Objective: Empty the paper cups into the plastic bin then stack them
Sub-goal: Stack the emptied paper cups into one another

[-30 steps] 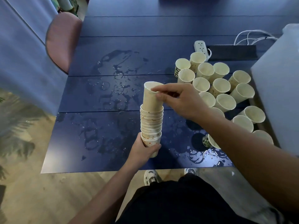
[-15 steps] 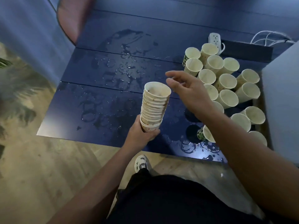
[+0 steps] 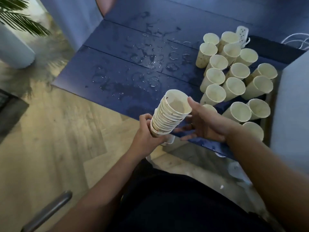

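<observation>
A stack of several nested paper cups (image 3: 168,114) is tilted toward me, lifted off the dark blue table (image 3: 117,64) near its front edge. My left hand (image 3: 148,133) grips the stack's bottom. My right hand (image 3: 204,124) is beside the stack on its right, fingers spread and relaxed, the thumb near the top cup's rim; whether it touches is unclear. Several single paper cups (image 3: 230,72) stand grouped on the table's right part. The large pale bin (image 3: 294,104) rises at the right edge.
Water puddles and ring marks (image 3: 147,64) cover the table's middle. A white power strip (image 3: 242,34) with cables and a dark flat item lie behind the cups. A plant (image 3: 21,19) and pot stand far left on the wooden floor. A metal bar (image 3: 46,211) shows bottom left.
My right hand let go of the top cup, now pushed into the stack, and dropped to the stack's right side. My left hand lifted and tilted the stack toward me.
</observation>
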The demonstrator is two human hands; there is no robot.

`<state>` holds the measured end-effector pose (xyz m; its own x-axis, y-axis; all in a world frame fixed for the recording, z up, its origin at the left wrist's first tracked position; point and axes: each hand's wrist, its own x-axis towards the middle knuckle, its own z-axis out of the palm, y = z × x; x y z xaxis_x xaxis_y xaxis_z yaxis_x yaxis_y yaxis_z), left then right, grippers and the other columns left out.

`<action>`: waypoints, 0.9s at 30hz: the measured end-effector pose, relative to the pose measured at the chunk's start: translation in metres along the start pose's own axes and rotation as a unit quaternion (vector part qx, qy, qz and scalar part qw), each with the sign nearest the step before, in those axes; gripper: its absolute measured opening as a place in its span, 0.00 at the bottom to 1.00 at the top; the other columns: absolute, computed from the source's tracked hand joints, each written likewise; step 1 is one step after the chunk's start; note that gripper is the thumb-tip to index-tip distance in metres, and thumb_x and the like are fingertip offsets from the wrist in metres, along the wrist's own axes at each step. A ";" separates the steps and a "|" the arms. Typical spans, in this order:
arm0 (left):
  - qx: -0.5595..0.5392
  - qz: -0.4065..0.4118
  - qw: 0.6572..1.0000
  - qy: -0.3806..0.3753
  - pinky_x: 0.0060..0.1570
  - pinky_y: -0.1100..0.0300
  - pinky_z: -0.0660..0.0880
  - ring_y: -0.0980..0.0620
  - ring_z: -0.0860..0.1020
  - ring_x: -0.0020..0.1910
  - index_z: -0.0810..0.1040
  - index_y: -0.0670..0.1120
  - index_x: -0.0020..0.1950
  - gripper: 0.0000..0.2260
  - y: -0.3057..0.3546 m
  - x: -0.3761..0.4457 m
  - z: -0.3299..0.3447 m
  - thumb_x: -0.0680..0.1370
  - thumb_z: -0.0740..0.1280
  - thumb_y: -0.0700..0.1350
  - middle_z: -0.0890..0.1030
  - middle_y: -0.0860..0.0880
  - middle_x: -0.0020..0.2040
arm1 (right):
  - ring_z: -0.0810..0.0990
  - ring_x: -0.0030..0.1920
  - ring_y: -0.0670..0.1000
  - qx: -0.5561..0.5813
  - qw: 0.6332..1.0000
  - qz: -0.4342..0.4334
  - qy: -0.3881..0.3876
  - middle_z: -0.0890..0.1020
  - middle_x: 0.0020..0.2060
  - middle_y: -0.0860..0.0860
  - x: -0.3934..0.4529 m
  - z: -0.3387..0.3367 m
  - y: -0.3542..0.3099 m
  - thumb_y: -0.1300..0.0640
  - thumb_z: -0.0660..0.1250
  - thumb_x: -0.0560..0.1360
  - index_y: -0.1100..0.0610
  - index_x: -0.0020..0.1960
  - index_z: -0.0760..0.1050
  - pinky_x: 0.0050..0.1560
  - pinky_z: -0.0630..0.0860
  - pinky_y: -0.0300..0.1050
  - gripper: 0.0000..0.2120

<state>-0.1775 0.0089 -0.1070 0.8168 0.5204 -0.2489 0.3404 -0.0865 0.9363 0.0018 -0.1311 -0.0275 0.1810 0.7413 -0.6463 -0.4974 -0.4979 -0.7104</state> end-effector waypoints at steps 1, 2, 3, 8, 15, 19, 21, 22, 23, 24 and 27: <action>0.002 -0.003 1.000 0.006 0.52 0.52 0.80 0.62 0.79 0.51 0.61 0.54 0.62 0.35 -0.007 -0.010 0.009 0.66 0.81 0.51 0.78 0.64 0.52 | 0.79 0.63 0.63 0.008 1.000 0.006 -0.023 0.79 0.65 0.57 -0.005 -0.003 0.015 0.30 0.61 0.72 0.51 0.71 0.72 0.62 0.77 0.61 0.36; 0.007 -0.006 1.000 0.013 0.53 0.53 0.80 0.61 0.79 0.53 0.62 0.55 0.62 0.34 -0.014 -0.018 0.015 0.66 0.81 0.50 0.78 0.63 0.53 | 0.78 0.65 0.64 0.018 0.999 0.006 -0.041 0.78 0.67 0.58 -0.008 -0.004 0.027 0.30 0.64 0.70 0.53 0.72 0.71 0.65 0.75 0.61 0.38; 0.019 -0.011 0.999 0.026 0.54 0.54 0.78 0.60 0.78 0.55 0.63 0.58 0.61 0.33 -0.022 -0.026 0.022 0.67 0.82 0.48 0.77 0.62 0.55 | 0.76 0.66 0.65 0.029 0.998 0.006 -0.053 0.77 0.67 0.60 -0.011 -0.006 0.041 0.31 0.68 0.69 0.54 0.72 0.71 0.67 0.74 0.61 0.40; 0.045 -0.061 0.994 0.076 0.56 0.71 0.69 0.56 0.74 0.53 0.69 0.61 0.62 0.29 -0.067 -0.062 0.047 0.70 0.80 0.42 0.70 0.52 0.59 | 0.73 0.70 0.64 0.073 0.995 -0.003 -0.073 0.74 0.70 0.61 -0.011 -0.006 0.116 0.43 0.76 0.70 0.52 0.73 0.70 0.71 0.69 0.60 0.35; -0.210 -0.276 0.936 0.058 0.57 0.43 0.80 0.47 0.82 0.53 0.81 0.54 0.65 0.18 -0.113 -0.076 0.061 0.83 0.60 0.36 0.84 0.43 0.58 | 0.74 0.70 0.49 0.051 0.997 0.022 -0.060 0.66 0.76 0.46 0.015 -0.006 0.201 0.63 0.81 0.63 0.46 0.80 0.56 0.62 0.77 0.49 0.54; -0.229 -0.307 0.921 0.068 0.55 0.52 0.78 0.48 0.83 0.56 0.81 0.45 0.63 0.14 -0.136 -0.068 0.078 0.85 0.61 0.49 0.85 0.45 0.57 | 0.65 0.76 0.51 -0.015 0.996 0.051 -0.078 0.62 0.78 0.41 0.041 -0.017 0.240 0.57 0.84 0.63 0.38 0.79 0.56 0.75 0.64 0.61 0.55; -0.203 -0.301 0.929 0.065 0.55 0.54 0.77 0.51 0.83 0.53 0.83 0.45 0.59 0.14 -0.153 -0.061 0.085 0.85 0.61 0.51 0.86 0.47 0.54 | 0.71 0.73 0.52 0.052 0.993 0.068 -0.082 0.66 0.76 0.42 0.051 -0.018 0.252 0.54 0.77 0.72 0.40 0.79 0.57 0.71 0.69 0.60 0.43; -0.196 -0.301 0.931 0.063 0.53 0.56 0.77 0.52 0.83 0.51 0.83 0.45 0.57 0.15 -0.160 -0.056 0.088 0.85 0.61 0.51 0.86 0.48 0.52 | 0.73 0.71 0.52 0.073 0.993 0.070 -0.066 0.69 0.74 0.45 0.057 -0.018 0.256 0.50 0.72 0.75 0.41 0.78 0.60 0.69 0.72 0.58 0.36; -0.192 -0.302 0.932 0.061 0.49 0.57 0.77 0.53 0.83 0.48 0.83 0.44 0.57 0.15 -0.167 -0.052 0.091 0.84 0.61 0.51 0.86 0.49 0.50 | 0.75 0.68 0.53 0.090 0.992 0.076 -0.038 0.72 0.73 0.49 0.065 -0.018 0.263 0.44 0.69 0.76 0.44 0.77 0.64 0.65 0.74 0.56 0.31; -0.190 -0.307 0.930 0.059 0.48 0.58 0.77 0.54 0.83 0.47 0.82 0.44 0.59 0.14 -0.173 -0.046 0.095 0.84 0.62 0.51 0.85 0.48 0.50 | 0.76 0.65 0.54 0.105 0.991 0.086 -0.004 0.73 0.72 0.52 0.075 -0.018 0.271 0.40 0.67 0.76 0.46 0.75 0.68 0.63 0.75 0.55 0.30; -0.195 -0.334 0.921 0.050 0.53 0.52 0.79 0.48 0.83 0.54 0.79 0.46 0.65 0.19 -0.189 -0.029 0.107 0.80 0.67 0.55 0.84 0.47 0.57 | 0.78 0.64 0.58 0.149 0.979 0.116 0.071 0.77 0.68 0.60 0.102 -0.018 0.296 0.38 0.71 0.73 0.53 0.71 0.74 0.65 0.74 0.57 0.31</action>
<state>-0.2155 -0.0805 -0.3036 0.4322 0.4236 -0.7961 0.5433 0.5822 0.6048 -0.1117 -0.2103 -0.3085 0.1392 0.5442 -0.8273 -0.7613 -0.4755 -0.4409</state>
